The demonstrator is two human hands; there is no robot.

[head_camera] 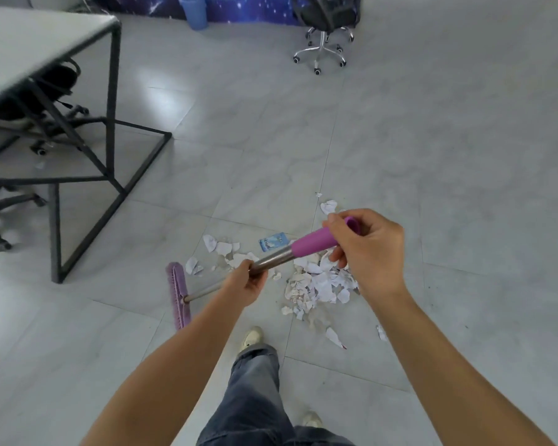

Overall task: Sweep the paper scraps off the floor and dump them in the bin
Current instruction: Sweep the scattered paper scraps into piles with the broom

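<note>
Step in hand: sweeping, midway by my reading; most of the litter is heaped, with strays around it, and none has reached the bin.
Left hand [246, 282]: fingers curled tight round the bare metal shaft, low on the handle.
Right hand [371, 252]: thumb and fingers close loosely round the purple grip at the handle's top end.
Purple-headed steel-shafted broom [271, 261]: slants down from the right fingers past the left ones; its bristle head [178, 295] rests on the floor, well left of both hands.
Torn white paper scraps [318, 284]: crumpled, ragged pieces heaped on the grey tiles directly beneath the right fingers; looser bits lie between the left fingers and the bristles, others towards the shoe.
Small blue printed card [273, 241]: flat among the scraps, just beyond the left fingers.
Pale blue plastic bin [192, 11]: far ahead of both hands, by the wall.
Next move: likely a rightward draw of the bristles, carrying the strays into the heap; no dustpan in view.
</note>
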